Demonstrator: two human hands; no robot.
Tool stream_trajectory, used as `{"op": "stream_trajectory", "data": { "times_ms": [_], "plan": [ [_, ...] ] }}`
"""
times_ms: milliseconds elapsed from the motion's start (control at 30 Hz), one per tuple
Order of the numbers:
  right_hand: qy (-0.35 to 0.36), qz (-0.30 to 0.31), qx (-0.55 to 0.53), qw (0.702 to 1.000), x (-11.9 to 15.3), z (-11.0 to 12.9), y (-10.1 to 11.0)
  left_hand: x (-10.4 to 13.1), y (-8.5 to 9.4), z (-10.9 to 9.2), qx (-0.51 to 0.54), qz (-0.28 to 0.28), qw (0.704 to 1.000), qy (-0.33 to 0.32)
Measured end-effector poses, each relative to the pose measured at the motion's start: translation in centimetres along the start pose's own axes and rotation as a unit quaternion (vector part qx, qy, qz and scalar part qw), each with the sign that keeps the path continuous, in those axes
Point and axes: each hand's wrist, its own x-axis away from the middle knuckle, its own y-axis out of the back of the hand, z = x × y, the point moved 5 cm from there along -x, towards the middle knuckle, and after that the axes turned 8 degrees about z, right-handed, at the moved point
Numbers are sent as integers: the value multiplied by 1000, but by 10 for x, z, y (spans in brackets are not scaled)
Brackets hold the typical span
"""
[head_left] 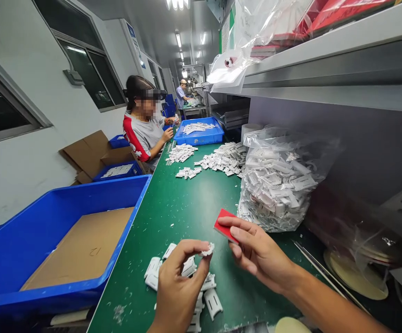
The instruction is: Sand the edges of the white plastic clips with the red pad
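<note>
Between the thumb and index finger of my left hand (183,282) is a small white plastic part (208,250), seen nearly end-on. My right hand (261,249) grips a flat red block (226,225) with a pale grey underside, perhaps a sanding pad. The block is just right of the white part, with a gap between them. Below and behind my left hand lies a loose pile of white slotted plastic parts (213,303), partly covered by that hand. White crumbs are scattered over the green tabletop (135,273).
A blue bin (62,194) with cardboard inside stands left of the table. A clear bag of white parts (277,185) sits at right, under a shelf (325,60). Farther off are heaped white parts (227,158), a blue tray (199,136) and a seated co-worker (145,125).
</note>
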Motion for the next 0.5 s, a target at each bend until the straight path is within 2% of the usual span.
{"op": "stream_trajectory", "data": {
  "times_ms": [67, 133, 167, 233, 300, 333, 433, 500],
  "plan": [
    [-38, 50, 3, 998, 1, -7, -6, 3, 1, -8, -27, -32, 999, -26],
    [-56, 86, 62, 993, 2, -12, -12, 6, 2, -13, -29, -62, 997, -46],
    [-38, 73, 111, 990, 1, -11, -11, 6, 2, -15, -25, -71, 996, -50],
    [39, -14, 203, 978, 1, -1, -7, 6, 1, -14, -14, -70, 996, -43],
    [99, -94, 230, 964, 4, 8, -2, 6, -1, -13, -15, -63, 997, -40],
    [99, -87, 225, 965, 3, 9, -2, 7, -1, -14, -20, -66, 996, -48],
    [58, -14, 219, 974, -1, 8, -5, 13, -1, -20, -32, -101, 990, -97],
    [54, -61, 236, 968, -3, 11, 3, 16, 0, -22, -23, -111, 987, -113]
  ]
}}
